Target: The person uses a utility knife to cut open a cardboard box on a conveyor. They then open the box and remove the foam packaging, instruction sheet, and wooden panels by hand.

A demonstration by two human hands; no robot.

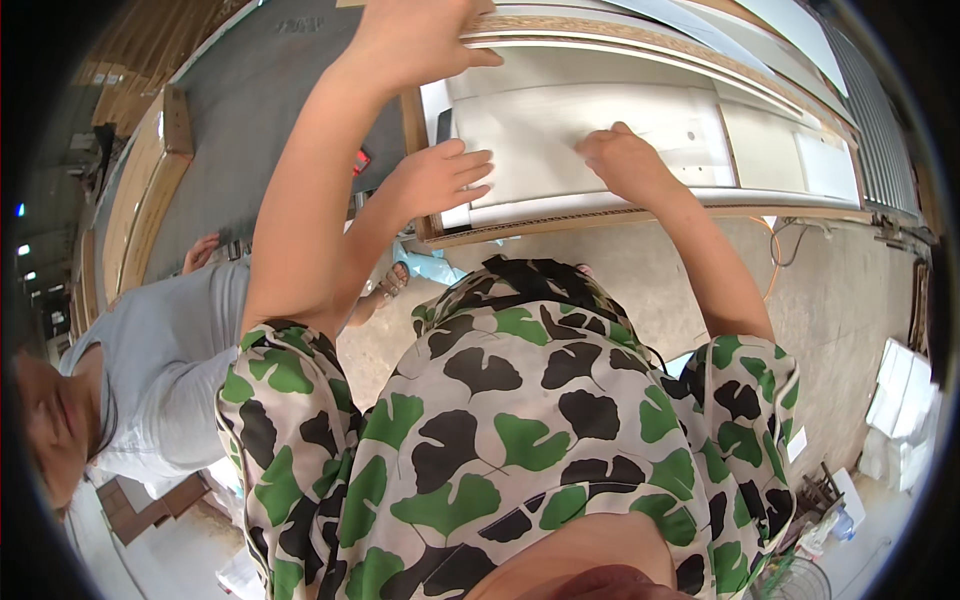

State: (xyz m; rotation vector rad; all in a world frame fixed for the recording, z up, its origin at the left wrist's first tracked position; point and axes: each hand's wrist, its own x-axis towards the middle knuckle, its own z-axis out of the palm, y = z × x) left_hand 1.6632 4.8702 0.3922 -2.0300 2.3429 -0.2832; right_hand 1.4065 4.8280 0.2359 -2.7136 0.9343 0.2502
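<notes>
My left hand (415, 42) is at the far left corner of an open carton. Its thumb and fingers lie on either side of the end of a white-edged board (560, 37), closed on it. My right hand (632, 168) is over a white panel (540, 115) lying in the carton (560, 218). Its fingers are bent and smeared by motion, so whether they grip anything is unclear. Another person's hand (440, 180), fingers spread, reaches in at the carton's left end, below my left forearm.
A person in a grey shirt (185, 325) stands close at my left. Beyond them, a long cardboard box (155, 185) lies on a dark table surface (270, 75). A ribbed metal roller conveyor (875, 125) is at the far right. White packing pieces (900, 400) lie on the right.
</notes>
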